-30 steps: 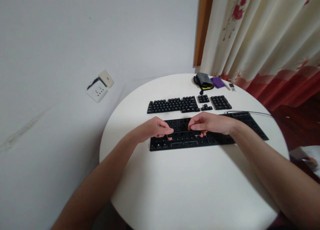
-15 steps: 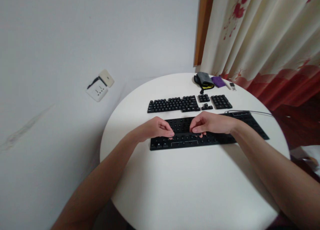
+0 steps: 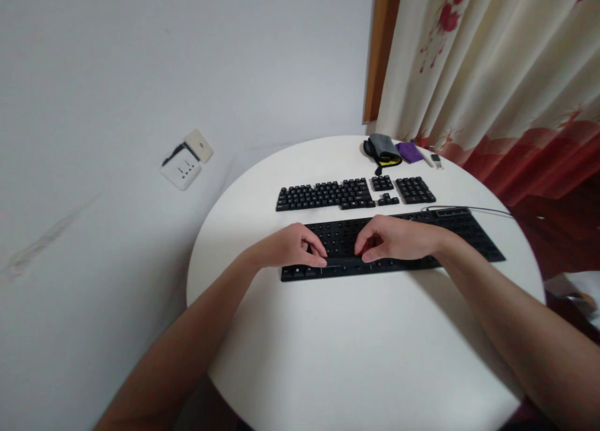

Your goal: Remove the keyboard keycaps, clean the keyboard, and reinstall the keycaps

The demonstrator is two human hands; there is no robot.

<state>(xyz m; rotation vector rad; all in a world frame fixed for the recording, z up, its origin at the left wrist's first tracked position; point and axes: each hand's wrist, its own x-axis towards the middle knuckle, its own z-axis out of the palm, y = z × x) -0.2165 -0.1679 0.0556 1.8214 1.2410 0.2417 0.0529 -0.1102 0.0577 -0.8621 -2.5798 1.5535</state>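
Observation:
A black keyboard base (image 3: 469,231) with most keycaps removed lies across the round white table (image 3: 351,350). My left hand (image 3: 293,247) and my right hand (image 3: 398,238) rest over its front row, fingers curled down. Between them they pinch the two ends of a long black spacebar keycap (image 3: 344,262), which lies low in the front row of the keyboard. Behind the keyboard, the removed black keycaps (image 3: 323,195) are laid out on the table in keyboard order, with a numpad group (image 3: 415,190) to the right.
A grey and yellow pouch (image 3: 382,150), a purple cloth (image 3: 409,152) and a small white item (image 3: 435,160) sit at the table's far edge. The keyboard cable (image 3: 473,209) runs off right. A wall socket (image 3: 185,165) is at left, a flowered curtain (image 3: 492,75) at right.
Both hands have lowered the long keycap from above the keyboard's middle rows down into the front row, and the fingers have curled down over it.

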